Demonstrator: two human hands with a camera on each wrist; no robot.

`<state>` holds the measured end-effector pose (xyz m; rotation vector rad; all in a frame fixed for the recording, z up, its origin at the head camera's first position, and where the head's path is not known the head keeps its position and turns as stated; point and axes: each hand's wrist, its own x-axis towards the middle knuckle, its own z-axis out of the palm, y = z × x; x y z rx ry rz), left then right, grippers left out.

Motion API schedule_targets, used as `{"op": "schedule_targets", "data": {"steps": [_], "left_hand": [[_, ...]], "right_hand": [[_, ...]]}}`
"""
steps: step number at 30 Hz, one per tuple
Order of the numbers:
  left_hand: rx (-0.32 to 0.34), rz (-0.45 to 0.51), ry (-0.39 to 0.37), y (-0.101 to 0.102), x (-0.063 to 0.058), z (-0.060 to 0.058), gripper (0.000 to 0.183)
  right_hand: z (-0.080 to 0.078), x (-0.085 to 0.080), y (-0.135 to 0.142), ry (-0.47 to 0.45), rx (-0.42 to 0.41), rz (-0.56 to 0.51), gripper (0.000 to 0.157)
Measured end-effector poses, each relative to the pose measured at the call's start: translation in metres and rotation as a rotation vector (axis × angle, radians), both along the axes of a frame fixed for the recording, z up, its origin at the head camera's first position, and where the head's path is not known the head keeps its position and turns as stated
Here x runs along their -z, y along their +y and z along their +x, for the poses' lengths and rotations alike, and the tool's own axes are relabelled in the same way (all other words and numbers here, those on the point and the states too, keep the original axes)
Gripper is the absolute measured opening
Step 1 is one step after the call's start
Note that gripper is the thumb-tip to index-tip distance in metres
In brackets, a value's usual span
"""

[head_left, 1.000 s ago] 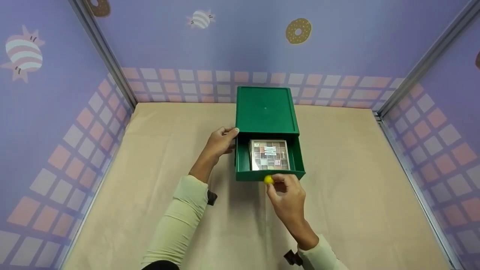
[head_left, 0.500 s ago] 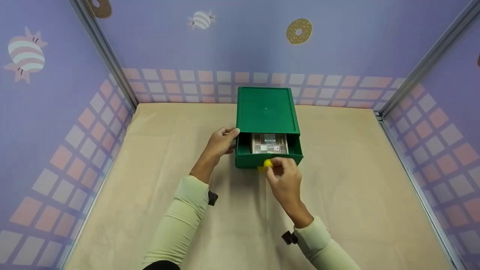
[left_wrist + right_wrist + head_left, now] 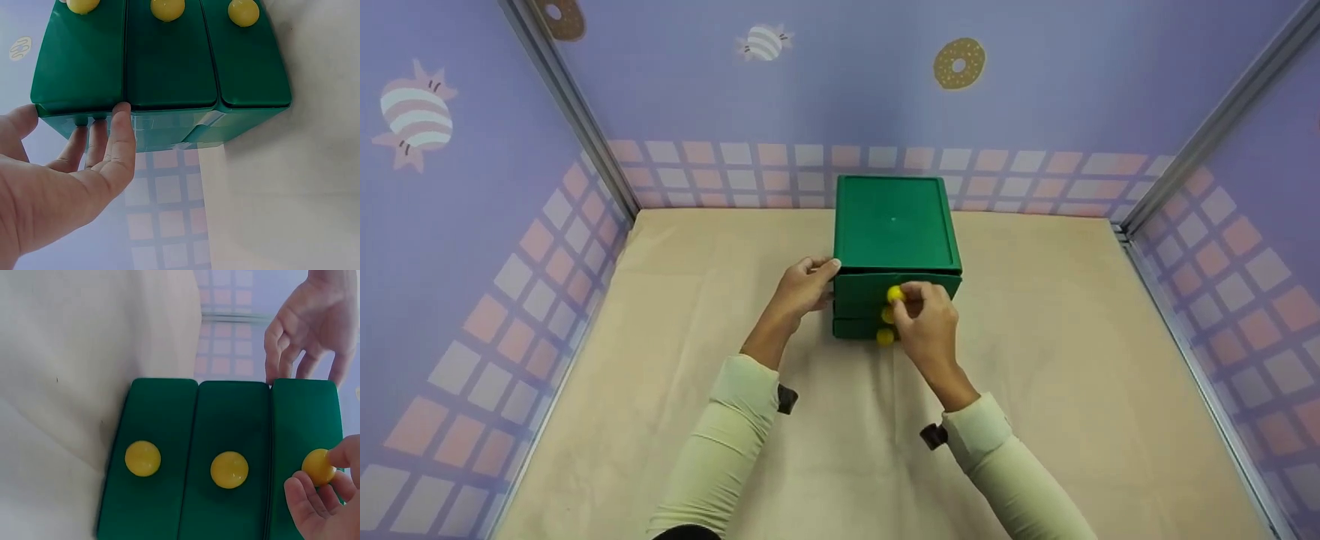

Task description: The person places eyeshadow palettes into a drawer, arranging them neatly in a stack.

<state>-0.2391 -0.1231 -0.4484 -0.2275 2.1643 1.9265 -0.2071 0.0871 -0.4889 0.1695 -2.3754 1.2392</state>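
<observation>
A green three-drawer box (image 3: 894, 221) stands upright on the cloth-covered table near the back wall. My right hand (image 3: 928, 322) pinches the round yellow knob (image 3: 319, 467) of the top drawer (image 3: 79, 62) between thumb and fingers. That drawer's front sits nearly flush with the two below it, and its contents are hidden. My left hand (image 3: 804, 289) rests at the box's upper left front corner, thumb at the top edge and fingertips against the side wall. The middle knob (image 3: 229, 469) and bottom knob (image 3: 143, 458) are untouched.
Beige cloth (image 3: 697, 285) covers the table around the box. Patterned purple panels (image 3: 855, 82) rise at the back and both sides, joined by grey metal posts (image 3: 574, 112). A small dark device (image 3: 934, 436) sits at the right wrist.
My right hand has pushed the top drawer away from me into the box, and the palettes inside have gone out of sight. My left hand has stayed at the corner.
</observation>
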Motion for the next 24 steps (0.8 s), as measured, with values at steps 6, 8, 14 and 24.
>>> {"op": "schedule_targets", "data": {"steps": [6,8,14,24], "left_hand": [[0.011,-0.012,0.004,0.000,-0.002,0.002,0.047],[0.014,-0.021,0.005,0.001,-0.003,0.002,0.047],[0.017,-0.016,0.011,0.004,-0.003,-0.002,0.049],[0.060,-0.400,0.173,0.003,0.009,0.025,0.066]], "right_hand": [[-0.007,-0.004,-0.001,0.007,0.002,0.028,0.017],[-0.008,-0.005,-0.001,0.009,0.002,0.034,0.017],[-0.009,-0.008,0.010,0.025,-0.048,0.080,0.018],[0.001,-0.012,0.057,0.149,0.001,0.185,0.022]]}}
